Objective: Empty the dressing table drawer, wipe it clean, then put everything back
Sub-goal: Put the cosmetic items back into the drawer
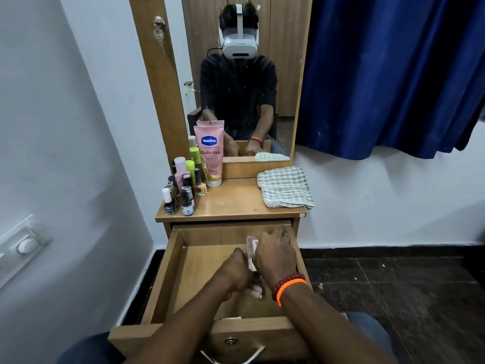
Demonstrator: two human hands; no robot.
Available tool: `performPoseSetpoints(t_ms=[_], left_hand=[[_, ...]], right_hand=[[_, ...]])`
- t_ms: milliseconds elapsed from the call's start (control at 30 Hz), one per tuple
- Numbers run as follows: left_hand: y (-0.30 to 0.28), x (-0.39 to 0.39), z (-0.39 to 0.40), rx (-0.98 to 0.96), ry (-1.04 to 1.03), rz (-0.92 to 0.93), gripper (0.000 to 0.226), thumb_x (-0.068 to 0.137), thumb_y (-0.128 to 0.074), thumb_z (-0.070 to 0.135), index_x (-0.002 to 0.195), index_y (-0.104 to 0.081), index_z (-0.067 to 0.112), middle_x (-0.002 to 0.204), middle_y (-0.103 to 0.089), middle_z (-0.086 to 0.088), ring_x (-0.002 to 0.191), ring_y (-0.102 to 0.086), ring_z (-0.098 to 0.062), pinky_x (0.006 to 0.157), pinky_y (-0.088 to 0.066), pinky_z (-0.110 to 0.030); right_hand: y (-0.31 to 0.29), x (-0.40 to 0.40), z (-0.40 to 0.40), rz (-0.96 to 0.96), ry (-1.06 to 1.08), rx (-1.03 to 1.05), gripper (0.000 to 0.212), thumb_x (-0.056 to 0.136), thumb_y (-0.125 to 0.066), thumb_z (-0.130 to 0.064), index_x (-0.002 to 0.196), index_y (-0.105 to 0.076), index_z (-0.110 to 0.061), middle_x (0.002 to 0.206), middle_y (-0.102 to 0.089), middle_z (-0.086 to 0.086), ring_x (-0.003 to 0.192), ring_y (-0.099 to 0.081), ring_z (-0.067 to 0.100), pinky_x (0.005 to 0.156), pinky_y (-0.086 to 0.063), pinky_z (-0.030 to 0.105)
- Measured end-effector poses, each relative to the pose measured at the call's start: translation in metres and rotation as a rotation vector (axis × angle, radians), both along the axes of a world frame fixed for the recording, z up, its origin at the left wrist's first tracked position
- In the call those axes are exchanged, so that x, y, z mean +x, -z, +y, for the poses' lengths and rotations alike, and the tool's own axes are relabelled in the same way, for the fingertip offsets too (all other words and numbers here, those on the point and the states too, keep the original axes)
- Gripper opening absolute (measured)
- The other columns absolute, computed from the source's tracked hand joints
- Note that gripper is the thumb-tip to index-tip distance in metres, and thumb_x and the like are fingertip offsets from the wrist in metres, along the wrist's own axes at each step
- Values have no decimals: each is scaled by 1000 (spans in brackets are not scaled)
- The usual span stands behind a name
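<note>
**Q:** What are the fingers doing?

**A:** Both hands are down inside the open drawer point(168, 279). The right hand point(274, 258) has its fingers curled round a pale pink packet point(251, 252), which stands on edge between the two hands. The left hand point(236, 271) is curled into a fist against the packet's near end; its fingers appear to pinch the lower part, though the grip itself is hidden behind the knuckles.

**Q:** Anything on the wrists?

**A:** A red bead bracelet point(286, 282) and an orange band point(290, 291) lie side by side on the right wrist.

**Q:** And the drawer?

**A:** Pulled well out toward the person, its wooden floor bare on the left. A metal handle point(231, 357) and a lock point(231, 341) show on its front.

**Q:** What sits on the bench?

**A:** On the bench point(236, 203), a cluster of nail polish bottles point(181, 190) stands at the left rear. Just beside them a pink Vaseline tube point(211, 153) stands upright on its cap against the mirror point(244, 74). A folded checked cloth point(284, 187) lies at the right edge, well apart from the bottles.

**Q:** The surroundings?

**A:** The mirror reflects the seated person in a headset. A blue curtain point(393, 74) hangs at right, a wall switch plate point(23, 245) at left.
</note>
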State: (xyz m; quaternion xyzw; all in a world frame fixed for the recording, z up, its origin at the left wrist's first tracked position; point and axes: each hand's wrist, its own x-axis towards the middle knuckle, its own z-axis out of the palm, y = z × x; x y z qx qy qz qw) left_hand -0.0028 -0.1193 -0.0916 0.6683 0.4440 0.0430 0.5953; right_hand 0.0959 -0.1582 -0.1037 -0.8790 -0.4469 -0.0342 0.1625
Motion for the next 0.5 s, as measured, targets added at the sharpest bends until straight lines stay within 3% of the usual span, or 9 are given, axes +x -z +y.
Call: performPoseSetpoints(t_ms=[67,167,200,300,367,433,500], left_hand=[[-6,-3,-2,144,119,89,26,102,-51,8,123,-36,11,77,-66,-11,44,-62,-10,44,-53,-23],[-8,-7,-1,288,219,169,22,104,-49,18,121,-41,6,82,-67,-13,42,-57,-6,41,-48,-18],[-8,-8,0,312,217,189,23,105,-44,21,119,-44,4,83,-67,-14,45,-56,-7,46,-51,-19],[-7,-4,1,175,168,212,35,107,-31,25,108,-53,-1,69,-60,-14,57,-58,-21,84,-57,-44],[-7,0,1,210,211,272,36,107,-33,23,113,-53,-6,68,-59,-15,58,-57,-23,88,-56,-48],[-10,-2,2,277,249,292,38,106,-41,25,130,-47,-5,79,-64,-17,59,-59,-21,78,-59,-43],[-16,-10,4,448,325,344,45,100,-56,26,137,-42,6,105,-67,-18,73,-65,-22,72,-57,-37]], right_hand=[[0,1,0,27,0,9,32,105,-46,-27,116,-70,-9,131,-56,18,123,-56,32,92,-54,35],[2,0,1,59,-1,-7,31,105,-47,-26,120,-69,-10,133,-55,17,128,-53,32,91,-54,34],[2,0,2,62,-1,-10,29,105,-48,-25,119,-69,-11,134,-54,17,130,-52,32,91,-54,34],[8,2,4,53,-6,-14,22,102,-55,-20,118,-68,-12,135,-55,16,131,-52,30,91,-54,31],[13,4,6,46,-19,-12,20,102,-57,-21,117,-67,-13,136,-55,17,133,-51,31,94,-54,31],[15,4,8,26,-27,-8,21,101,-59,-25,116,-68,-14,134,-57,17,129,-54,31,94,-54,31],[13,3,8,-4,-40,28,22,100,-59,-31,111,-68,-14,126,-61,15,119,-59,28,90,-54,30]])
